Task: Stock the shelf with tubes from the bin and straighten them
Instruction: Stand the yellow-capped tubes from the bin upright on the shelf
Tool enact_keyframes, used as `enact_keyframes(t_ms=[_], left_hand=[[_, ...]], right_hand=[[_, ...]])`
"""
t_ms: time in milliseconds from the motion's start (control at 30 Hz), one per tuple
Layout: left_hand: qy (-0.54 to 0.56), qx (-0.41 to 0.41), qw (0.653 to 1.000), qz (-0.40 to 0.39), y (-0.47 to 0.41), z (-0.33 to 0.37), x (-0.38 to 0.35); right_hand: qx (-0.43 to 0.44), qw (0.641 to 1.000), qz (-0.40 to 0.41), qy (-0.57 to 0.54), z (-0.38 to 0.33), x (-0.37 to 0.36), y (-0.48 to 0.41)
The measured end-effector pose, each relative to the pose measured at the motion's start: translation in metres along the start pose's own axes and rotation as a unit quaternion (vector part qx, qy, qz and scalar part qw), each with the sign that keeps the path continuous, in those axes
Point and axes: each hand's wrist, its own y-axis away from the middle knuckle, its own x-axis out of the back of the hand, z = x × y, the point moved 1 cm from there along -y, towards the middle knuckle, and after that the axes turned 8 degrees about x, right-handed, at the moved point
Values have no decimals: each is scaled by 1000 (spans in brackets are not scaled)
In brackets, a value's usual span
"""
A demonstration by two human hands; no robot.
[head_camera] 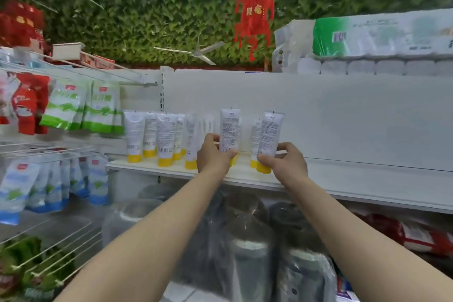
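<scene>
Green-and-white pouches (81, 108) hang left of the white shelf (355, 179), paper-roll packs (367, 41) lie above it and plastic-wrapped flasks (245, 240) stand below. The print on the standing row of tubes (157, 135) is blurred. The left hand (213, 154) curls round one white, yellow-capped tube (229, 130) cap-down at mid-shelf, and the right hand (284, 162) pinches a second tube (270, 135) just beside it, slightly tilted.

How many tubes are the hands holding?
2. The upright tube is in the left hand, the tilted tube in the right hand, both at the shelf.
</scene>
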Motion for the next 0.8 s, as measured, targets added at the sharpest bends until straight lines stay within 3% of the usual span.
enact_keyframes(t_ms=[300, 800], left_hand=[[-40, -43, 997, -47, -33, -28, -6], [-96, -58, 992, -64, -42, -36, -8]], right_hand=[[-24, 986, 41, 157, 19, -39, -15], [-28, 978, 28, 206, 25, -43, -21]])
